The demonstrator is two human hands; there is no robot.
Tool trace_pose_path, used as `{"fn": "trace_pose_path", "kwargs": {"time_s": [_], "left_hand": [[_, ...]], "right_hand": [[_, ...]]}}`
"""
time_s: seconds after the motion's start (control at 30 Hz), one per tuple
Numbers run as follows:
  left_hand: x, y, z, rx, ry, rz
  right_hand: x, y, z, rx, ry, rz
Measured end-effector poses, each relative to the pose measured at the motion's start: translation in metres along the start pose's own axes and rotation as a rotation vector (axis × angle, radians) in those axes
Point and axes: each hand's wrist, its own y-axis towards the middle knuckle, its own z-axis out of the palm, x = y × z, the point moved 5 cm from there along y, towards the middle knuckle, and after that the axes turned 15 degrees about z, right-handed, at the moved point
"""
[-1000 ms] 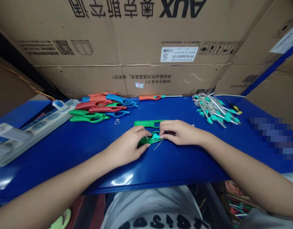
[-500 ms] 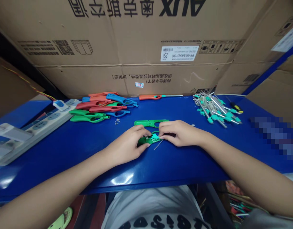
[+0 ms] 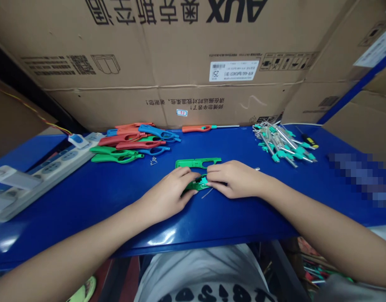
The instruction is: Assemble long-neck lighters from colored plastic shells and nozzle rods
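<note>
My left hand [image 3: 169,189] is closed around the left end of a green lighter shell half [image 3: 193,187], its open inside facing up. A teal inner part [image 3: 204,181] sits in that shell, and my right hand [image 3: 233,179] pinches at its right side. A metal tube tip [image 3: 257,169] shows beyond my right hand; the rest of it is hidden. A thin grey wire [image 3: 207,193] sticks out below the shell. Just behind my hands, a second green shell half [image 3: 195,162] lies on the blue table.
Colored lighter shells [image 3: 130,144] are piled at the left, near small metal bits [image 3: 153,160] and a white power strip [image 3: 51,170]. An orange lighter [image 3: 197,128] lies by the cardboard [image 3: 167,67]. Metal tubes with teal parts [image 3: 281,144] and a screwdriver [image 3: 309,141] are at right.
My right hand has shifted slightly and its fingers now cover more of the teal part's right side. My left hand keeps its hold on the green shell half. The view has moved a little.
</note>
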Motion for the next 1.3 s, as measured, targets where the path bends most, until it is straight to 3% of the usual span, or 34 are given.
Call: {"fn": "trace_pose_path", "kwargs": {"time_s": [0.3,0.53,0.9,1.03,1.1,1.2,1.3], "left_hand": [[0.0,-0.001,0.004,-0.002,0.018,0.083],[-0.008,0.0,0.005,0.105,0.151,0.044],[-0.006,-0.001,0.006,0.054,0.128,0.025],[-0.01,0.0,0.005,0.095,0.196,0.017],[-0.012,0.0,0.005,0.124,0.244,0.01],[-0.012,-0.001,0.003,0.123,0.276,0.019],[-0.006,-0.001,0.002,0.068,0.214,0.042]], "right_hand": [[-0.014,0.006,0.001,0.035,0.275,0.164],[-0.017,0.01,0.003,0.05,0.372,0.162],[-0.019,0.006,-0.002,0.029,0.302,0.109],[-0.024,0.005,-0.016,-0.131,0.15,0.103],[-0.039,0.002,-0.034,-0.337,0.012,0.242],[-0.079,-0.014,-0.063,-0.622,-0.181,0.62],[-0.13,-0.036,-0.077,-0.599,-0.276,1.015]]}}
